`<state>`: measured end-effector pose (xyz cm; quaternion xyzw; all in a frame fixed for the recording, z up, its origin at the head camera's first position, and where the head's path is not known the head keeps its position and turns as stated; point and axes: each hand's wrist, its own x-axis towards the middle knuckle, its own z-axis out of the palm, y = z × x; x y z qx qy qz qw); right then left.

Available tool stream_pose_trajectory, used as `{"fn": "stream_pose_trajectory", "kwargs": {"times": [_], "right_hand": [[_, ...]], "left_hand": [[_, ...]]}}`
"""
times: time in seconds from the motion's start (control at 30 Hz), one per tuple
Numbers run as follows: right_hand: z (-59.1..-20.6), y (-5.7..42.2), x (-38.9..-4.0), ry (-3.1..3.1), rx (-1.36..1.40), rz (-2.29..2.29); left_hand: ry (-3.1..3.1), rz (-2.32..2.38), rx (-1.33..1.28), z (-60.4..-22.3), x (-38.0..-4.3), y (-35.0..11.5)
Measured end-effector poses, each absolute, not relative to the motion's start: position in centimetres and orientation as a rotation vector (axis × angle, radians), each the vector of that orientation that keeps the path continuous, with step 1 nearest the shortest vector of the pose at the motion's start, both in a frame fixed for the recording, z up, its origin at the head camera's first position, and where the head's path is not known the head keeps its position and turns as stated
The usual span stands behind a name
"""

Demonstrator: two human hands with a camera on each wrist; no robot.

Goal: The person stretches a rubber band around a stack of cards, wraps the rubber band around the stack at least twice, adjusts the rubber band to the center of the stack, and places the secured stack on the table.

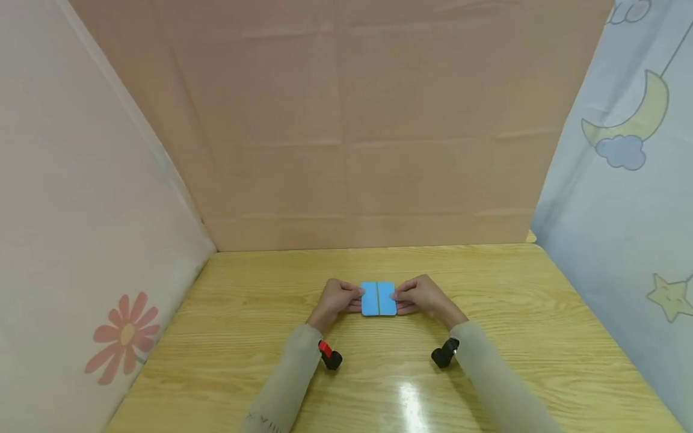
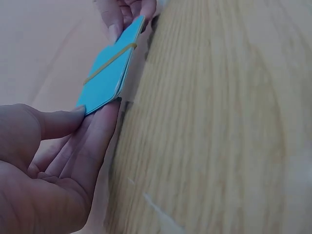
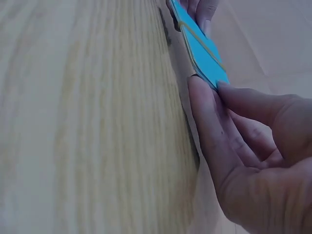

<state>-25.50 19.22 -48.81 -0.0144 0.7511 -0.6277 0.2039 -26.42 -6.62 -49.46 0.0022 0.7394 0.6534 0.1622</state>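
Note:
A thin stack of blue cards [image 1: 370, 299] with rounded corners is held between both hands, a tan rubber band [image 2: 109, 64] wrapped round its middle. My left hand [image 1: 338, 297] pinches the stack's left edge, thumb on top and fingers beneath. On the opposite edge, my right hand [image 1: 425, 296] pinches it the same way, as the right wrist view shows with the thumb [image 3: 248, 102] on the blue face. In both wrist views the cards' layered edges show at the side. The fingers under the stack are partly hidden in the head view.
A wood-grain table [image 1: 243, 300] lies under the hands. Behind it stands a tan cloth wall [image 1: 346, 150]. Pale patterned curtains hang at the sides, with a pink flower [image 1: 126, 334] on the left and a moon [image 1: 639, 114] on the right.

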Motion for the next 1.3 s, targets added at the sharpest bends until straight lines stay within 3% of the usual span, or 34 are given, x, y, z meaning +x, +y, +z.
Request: {"fn": "stream_pose_trajectory", "kwargs": {"times": [0.4,0.8,1.3], "right_hand": [[-48.4,18.9,-26.1,2.209,-0.043,-1.636],[-48.3,18.4,-26.5,2.379,-0.102,-1.497],[-48.5,18.5,-26.7,2.445,-0.024,-1.458]], "left_hand": [[2.250,1.746,0.014,-48.9,-27.5,-6.3],[2.768,1.411,0.063,-48.7,-27.2,-4.6],[2.830,1.395,0.065,-48.9,-27.2,-4.1]]}}
